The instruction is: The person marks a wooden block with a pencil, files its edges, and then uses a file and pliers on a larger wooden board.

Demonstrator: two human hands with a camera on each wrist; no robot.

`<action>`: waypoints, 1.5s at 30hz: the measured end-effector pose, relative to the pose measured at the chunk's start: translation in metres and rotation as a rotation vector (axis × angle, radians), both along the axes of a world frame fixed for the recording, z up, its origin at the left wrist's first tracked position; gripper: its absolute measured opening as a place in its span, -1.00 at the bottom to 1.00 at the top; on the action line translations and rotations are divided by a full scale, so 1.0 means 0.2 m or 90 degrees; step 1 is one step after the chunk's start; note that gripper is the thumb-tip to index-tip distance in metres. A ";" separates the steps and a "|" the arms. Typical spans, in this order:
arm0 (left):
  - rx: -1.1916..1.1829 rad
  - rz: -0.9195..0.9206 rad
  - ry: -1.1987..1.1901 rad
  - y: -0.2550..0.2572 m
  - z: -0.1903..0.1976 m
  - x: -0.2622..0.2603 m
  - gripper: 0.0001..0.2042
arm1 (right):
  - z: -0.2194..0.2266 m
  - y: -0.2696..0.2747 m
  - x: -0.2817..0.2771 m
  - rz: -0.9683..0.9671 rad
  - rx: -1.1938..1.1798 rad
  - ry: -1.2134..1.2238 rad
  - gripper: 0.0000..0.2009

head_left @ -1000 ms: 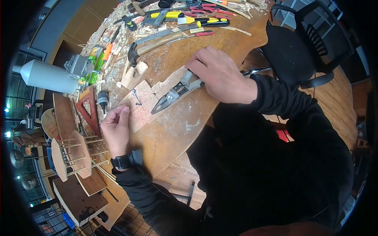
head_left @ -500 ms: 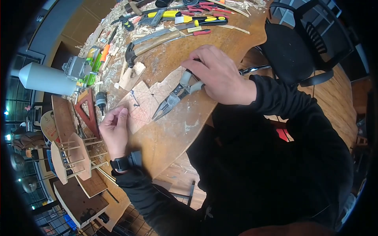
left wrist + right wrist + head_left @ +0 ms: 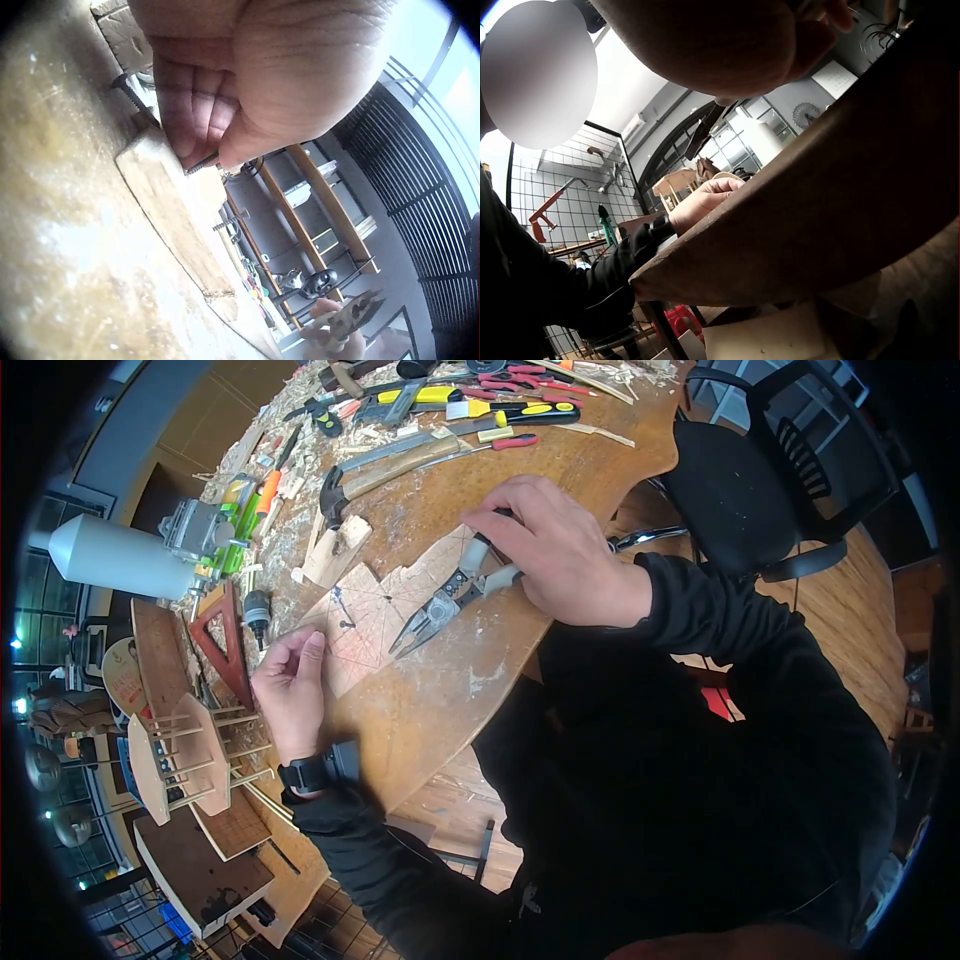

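A flat piece of pale wood (image 3: 362, 658) marked with lines lies on the workbench, with dark screws standing in it. My left hand (image 3: 292, 695) is at its near left end; in the left wrist view, thumb and forefinger pinch a small dark screw (image 3: 201, 163) close over the wood. Another screw (image 3: 132, 96) stands tilted beside these fingers, and a further screw (image 3: 231, 220) rises beyond. My right hand (image 3: 568, 555) holds a pair of pliers (image 3: 437, 609) by the grey handles, the tips pointing toward the wood and the jaws nearly closed.
Past the wood lie a hammer (image 3: 333, 495), a cordless driver or bit holder (image 3: 257, 612) and a red triangle square (image 3: 232, 650). Shavings and several hand tools cover the far bench. A small wooden model (image 3: 205, 755) stands at left; a black chair (image 3: 740, 500) is at right.
The pliers' tips have shifted slightly toward me and away from the screws, still in the right hand. The left hand keeps its pinch at the wood's end.
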State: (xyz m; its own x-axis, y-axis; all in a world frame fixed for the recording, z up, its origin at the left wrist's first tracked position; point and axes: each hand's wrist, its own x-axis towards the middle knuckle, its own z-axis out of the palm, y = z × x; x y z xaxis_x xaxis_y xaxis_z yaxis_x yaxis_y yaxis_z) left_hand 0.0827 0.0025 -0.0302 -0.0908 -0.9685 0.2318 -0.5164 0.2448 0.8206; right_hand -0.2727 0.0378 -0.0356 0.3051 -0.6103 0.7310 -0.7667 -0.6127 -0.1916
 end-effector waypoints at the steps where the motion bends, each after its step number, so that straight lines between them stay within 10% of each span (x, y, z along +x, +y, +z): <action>1: 0.000 0.000 -0.006 0.00 0.00 0.00 -0.83 | 0.00 0.00 0.00 -0.001 0.001 0.001 -0.46; 45: 0.040 0.007 0.005 0.00 -0.01 0.02 -0.80 | -0.09 -0.02 -0.05 -0.025 0.113 0.007 -0.42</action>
State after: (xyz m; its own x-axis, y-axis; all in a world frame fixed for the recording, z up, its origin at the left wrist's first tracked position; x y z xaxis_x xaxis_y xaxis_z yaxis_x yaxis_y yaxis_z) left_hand 0.0865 0.0018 -0.0328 -0.0790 -0.9822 0.1706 -0.5118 0.1868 0.8385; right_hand -0.2822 0.0330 -0.0530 0.2865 -0.7409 0.6075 -0.7917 -0.5401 -0.2853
